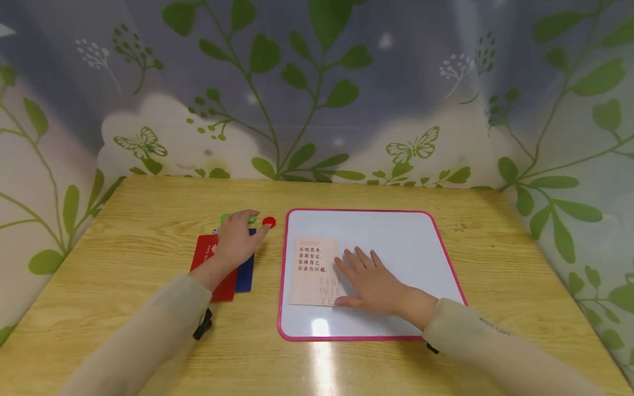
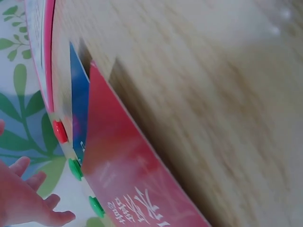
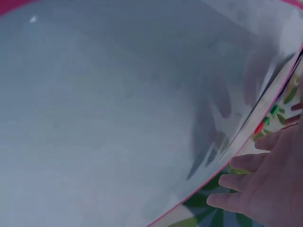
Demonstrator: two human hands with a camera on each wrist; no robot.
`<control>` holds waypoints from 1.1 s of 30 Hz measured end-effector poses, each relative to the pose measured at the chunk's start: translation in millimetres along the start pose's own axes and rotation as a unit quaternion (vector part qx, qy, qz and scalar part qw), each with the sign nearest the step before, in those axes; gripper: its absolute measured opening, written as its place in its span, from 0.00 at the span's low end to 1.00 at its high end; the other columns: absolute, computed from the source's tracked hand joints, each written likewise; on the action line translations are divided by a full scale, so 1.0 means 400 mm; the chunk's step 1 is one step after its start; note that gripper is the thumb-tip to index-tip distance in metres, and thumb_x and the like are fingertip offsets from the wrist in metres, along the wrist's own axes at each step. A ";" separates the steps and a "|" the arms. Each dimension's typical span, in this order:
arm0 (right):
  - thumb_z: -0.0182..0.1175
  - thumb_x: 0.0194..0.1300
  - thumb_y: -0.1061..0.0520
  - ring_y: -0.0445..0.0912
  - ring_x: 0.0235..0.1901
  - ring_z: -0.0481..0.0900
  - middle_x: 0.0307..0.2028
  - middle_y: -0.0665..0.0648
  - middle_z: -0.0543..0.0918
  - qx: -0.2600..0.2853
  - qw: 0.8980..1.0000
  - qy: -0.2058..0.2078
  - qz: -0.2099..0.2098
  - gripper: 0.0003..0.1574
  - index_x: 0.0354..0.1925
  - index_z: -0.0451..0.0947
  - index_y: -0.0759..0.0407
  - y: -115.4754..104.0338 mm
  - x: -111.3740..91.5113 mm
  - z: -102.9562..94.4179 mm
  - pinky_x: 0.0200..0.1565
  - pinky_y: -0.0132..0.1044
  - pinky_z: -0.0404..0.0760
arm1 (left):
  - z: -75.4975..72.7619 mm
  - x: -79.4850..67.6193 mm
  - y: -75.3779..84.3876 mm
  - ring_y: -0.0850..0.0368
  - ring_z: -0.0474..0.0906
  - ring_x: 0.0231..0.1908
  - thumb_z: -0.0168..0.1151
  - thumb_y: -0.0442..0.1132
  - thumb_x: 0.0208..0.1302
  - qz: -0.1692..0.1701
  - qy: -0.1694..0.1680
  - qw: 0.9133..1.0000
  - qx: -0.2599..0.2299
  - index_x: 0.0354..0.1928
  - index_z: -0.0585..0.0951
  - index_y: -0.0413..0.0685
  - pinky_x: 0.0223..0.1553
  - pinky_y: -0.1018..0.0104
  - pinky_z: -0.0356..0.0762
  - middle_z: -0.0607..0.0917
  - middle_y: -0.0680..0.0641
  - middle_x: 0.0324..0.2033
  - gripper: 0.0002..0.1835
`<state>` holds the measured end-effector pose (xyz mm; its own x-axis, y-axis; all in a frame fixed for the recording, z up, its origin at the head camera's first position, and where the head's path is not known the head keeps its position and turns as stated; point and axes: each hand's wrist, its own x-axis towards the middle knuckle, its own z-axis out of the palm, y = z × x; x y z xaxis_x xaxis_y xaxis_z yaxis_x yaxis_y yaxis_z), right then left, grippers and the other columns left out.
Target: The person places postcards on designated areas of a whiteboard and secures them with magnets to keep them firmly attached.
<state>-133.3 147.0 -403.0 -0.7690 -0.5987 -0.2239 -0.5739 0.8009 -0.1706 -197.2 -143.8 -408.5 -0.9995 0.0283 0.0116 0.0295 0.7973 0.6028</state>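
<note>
A whiteboard with a pink rim lies on the table. Towards its left side sits a pale pink printed card. My right hand is over the board with fingers spread, thumb and fingertips at the card's right edge; whether they touch it I cannot tell. To the left of the board, my left hand is above a red booklet and a blue one partly beneath it. Its fingers hold nothing. Just beyond are a red round magnet and two green magnets, partly hidden in the head view.
The wooden table reaches back to a wall covering with leaves and butterflies. A small patterned piece shows behind the red booklet. Dark wrist straps show beneath the sleeves.
</note>
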 end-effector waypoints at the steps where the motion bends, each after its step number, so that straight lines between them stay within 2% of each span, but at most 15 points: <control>1: 0.50 0.62 0.30 0.65 0.71 0.46 0.71 0.68 0.53 0.002 1.000 -0.002 -0.003 0.53 0.71 0.51 0.60 -0.007 0.004 0.002 0.67 0.64 0.47 | 0.000 0.000 -0.003 0.36 0.54 0.66 0.52 0.50 0.66 0.002 0.000 1.000 0.002 0.64 0.66 0.40 0.65 0.38 0.50 0.66 0.35 0.65 0.29; 6: 0.49 0.61 0.29 0.64 0.71 0.47 0.70 0.69 0.53 -0.012 1.000 -0.014 -0.010 0.52 0.71 0.53 0.59 -0.028 0.018 0.014 0.67 0.65 0.47 | -0.002 -0.003 -0.014 0.35 0.55 0.65 0.51 0.51 0.66 0.010 -0.001 1.000 0.015 0.63 0.67 0.40 0.64 0.37 0.49 0.67 0.35 0.64 0.29; 12: 0.49 0.62 0.29 0.62 0.71 0.47 0.71 0.67 0.52 -0.033 0.999 -0.022 -0.010 0.51 0.71 0.52 0.57 -0.024 0.031 0.020 0.67 0.64 0.47 | -0.011 -0.004 -0.022 0.34 0.57 0.64 0.51 0.51 0.66 0.019 0.006 0.999 0.034 0.62 0.68 0.39 0.63 0.37 0.51 0.69 0.35 0.62 0.28; 18: 0.51 0.60 0.29 0.61 0.72 0.47 0.72 0.65 0.52 -0.027 0.999 -0.019 -0.008 0.52 0.71 0.52 0.55 -0.019 0.038 0.019 0.67 0.64 0.46 | -0.019 -0.004 -0.025 0.33 0.54 0.66 0.52 0.51 0.65 0.024 -0.005 0.998 0.053 0.62 0.68 0.40 0.64 0.36 0.47 0.65 0.34 0.64 0.29; 27: 0.48 0.65 0.33 0.60 0.71 0.50 0.71 0.63 0.55 -0.024 1.000 -0.006 -0.018 0.45 0.70 0.55 0.56 -0.021 0.030 0.021 0.67 0.65 0.48 | -0.018 0.031 -0.040 0.30 0.46 0.68 0.57 0.52 0.62 0.047 -0.009 0.994 0.097 0.62 0.70 0.45 0.63 0.28 0.37 0.58 0.32 0.67 0.30; 33: 0.50 0.64 0.33 0.60 0.71 0.50 0.71 0.62 0.55 -0.026 1.000 -0.006 -0.012 0.45 0.71 0.55 0.55 -0.023 0.034 0.025 0.67 0.65 0.48 | -0.020 0.052 -0.040 0.30 0.43 0.68 0.60 0.53 0.60 0.042 -0.018 0.988 0.145 0.62 0.71 0.48 0.63 0.27 0.35 0.57 0.32 0.68 0.30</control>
<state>-135.8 131.6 -414.2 -0.7521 -0.6169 -0.2319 -0.6057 0.7857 -0.1257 -218.5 -160.9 -411.4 -0.9927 0.1185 0.0208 0.1183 0.9306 0.3463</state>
